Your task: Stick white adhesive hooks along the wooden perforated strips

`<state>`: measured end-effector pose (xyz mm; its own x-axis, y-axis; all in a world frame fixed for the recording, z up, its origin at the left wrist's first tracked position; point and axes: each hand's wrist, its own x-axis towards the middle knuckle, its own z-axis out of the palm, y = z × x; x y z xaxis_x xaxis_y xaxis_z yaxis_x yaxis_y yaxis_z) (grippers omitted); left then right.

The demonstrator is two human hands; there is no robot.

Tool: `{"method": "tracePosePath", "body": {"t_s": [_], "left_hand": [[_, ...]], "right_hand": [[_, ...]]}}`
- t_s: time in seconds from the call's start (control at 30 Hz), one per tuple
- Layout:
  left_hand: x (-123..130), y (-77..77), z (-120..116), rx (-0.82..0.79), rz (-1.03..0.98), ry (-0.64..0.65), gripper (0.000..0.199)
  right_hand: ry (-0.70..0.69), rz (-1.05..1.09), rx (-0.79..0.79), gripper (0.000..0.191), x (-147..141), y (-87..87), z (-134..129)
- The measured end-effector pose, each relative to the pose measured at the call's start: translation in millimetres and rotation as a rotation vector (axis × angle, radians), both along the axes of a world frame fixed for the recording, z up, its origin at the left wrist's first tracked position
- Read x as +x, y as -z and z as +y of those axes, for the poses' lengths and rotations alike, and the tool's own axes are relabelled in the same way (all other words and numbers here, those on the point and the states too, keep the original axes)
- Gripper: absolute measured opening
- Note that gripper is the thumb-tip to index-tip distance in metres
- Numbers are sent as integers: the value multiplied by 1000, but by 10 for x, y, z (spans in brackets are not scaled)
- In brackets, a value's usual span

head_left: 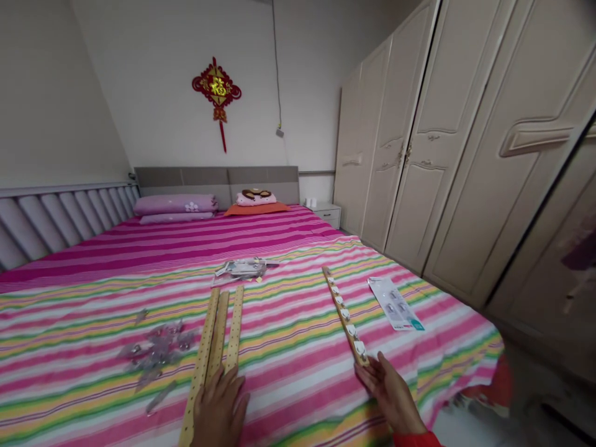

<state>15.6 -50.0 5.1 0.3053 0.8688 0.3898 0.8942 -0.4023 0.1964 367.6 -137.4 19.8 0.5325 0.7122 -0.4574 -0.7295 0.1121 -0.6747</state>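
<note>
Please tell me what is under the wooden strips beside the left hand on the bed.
The wooden strips lie on a striped bedspread, with the left hand resting on them. Only the bedspread shows along their edges; the part directly beneath them is covered and cannot be seen.

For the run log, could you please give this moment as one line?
left hand: on perforated wooden strips | right hand: at hook-lined wooden strip

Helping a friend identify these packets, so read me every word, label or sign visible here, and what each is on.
"福", in gold, on the red knot wall hanging.
White printed card with a teal corner: text too small to read.
Packet on the bedspread: too blurred to read.
</note>
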Motion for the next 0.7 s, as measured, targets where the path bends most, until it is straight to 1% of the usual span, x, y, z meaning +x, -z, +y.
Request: {"method": "tracePosePath", "body": {"t_s": [0.07, 0.2, 0.27, 0.33, 0.4, 0.47, 0.53, 0.6, 0.7], "left_hand": [[-1, 33, -17, 106, 0, 38, 30], [8, 62, -50, 313, 2, 143, 31], [18, 43, -74, 366, -11, 177, 30], [21, 10, -100, 388, -32, 194, 29], [11, -26, -119, 411, -53, 204, 28], [-14, -60, -130, 445, -68, 216, 28], [-40, -87, -133, 472, -77, 233, 27], [-55, -104, -137, 485, -84, 244, 27], [-52, -101, -151, 484, -105, 252, 28]], "right_hand": [[-81, 124, 13, 18, 25, -32, 17], [-199, 258, 91, 16, 25, -127, 141], [-284, 310, 157, 15, -1, -175, 228], [-340, 336, 199, 18, -36, -192, 310], [-337, 301, 213, 16, -78, -169, 374], [-286, 187, 190, 13, -125, -119, 416], [-223, 51, 152, 16, -174, -75, 439], [-189, -37, 130, 22, -221, -61, 449], [-221, -85, 129, 23, -286, -95, 454]]}}
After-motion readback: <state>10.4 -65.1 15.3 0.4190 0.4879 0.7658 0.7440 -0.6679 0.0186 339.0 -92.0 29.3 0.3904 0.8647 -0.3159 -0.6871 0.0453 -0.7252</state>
